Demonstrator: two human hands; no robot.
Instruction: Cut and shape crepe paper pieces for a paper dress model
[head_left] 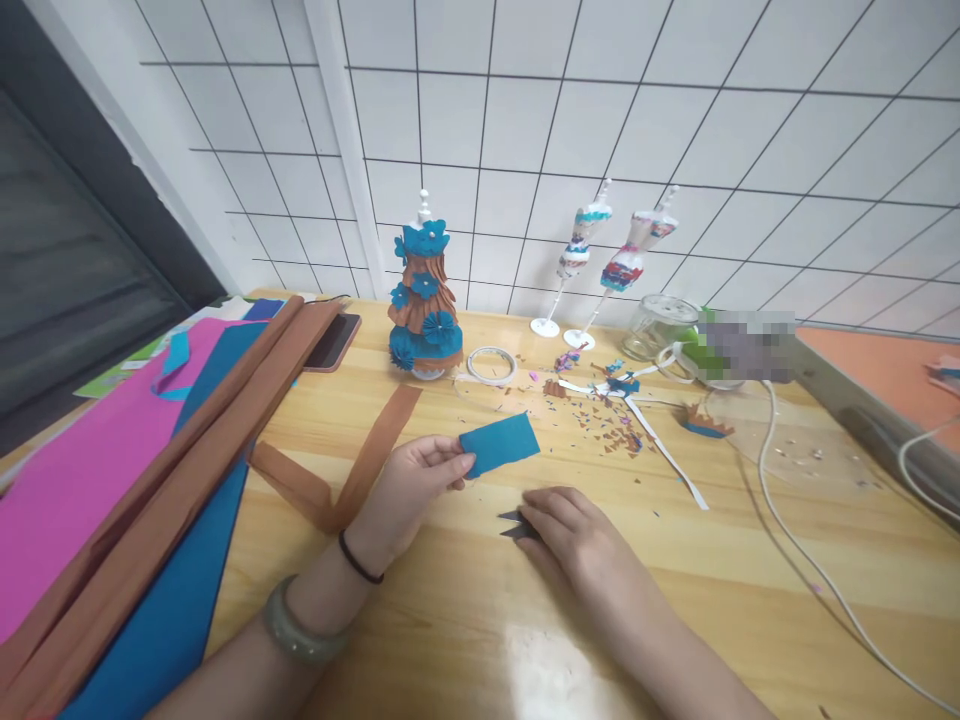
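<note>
Between the thumb and fingers of my left hand (431, 470) is a small blue crepe paper rectangle (504, 444), held up above the wooden table (450, 620). My right hand (574, 530) is closed over a pair of dark thread snips (517, 525) low over the tabletop. The two pointed blades stick out to the left and stand apart; the rest is hidden under my fingers. A brown paper strip (379, 445), folded at an angle, lies beside my left wrist. Behind my hands stands a small dress form (425, 290) covered with brown ruffles and blue paper flowers.
Brown paper rolls (187, 470) and pink sheets (97, 470) lie at left, near a phone (334, 343). A tape roll (492, 366), paper scraps (619, 425), two slim mannequins (622, 265) and a clear jar (660, 325) sit farther back. A white cable (787, 540) crosses the right side.
</note>
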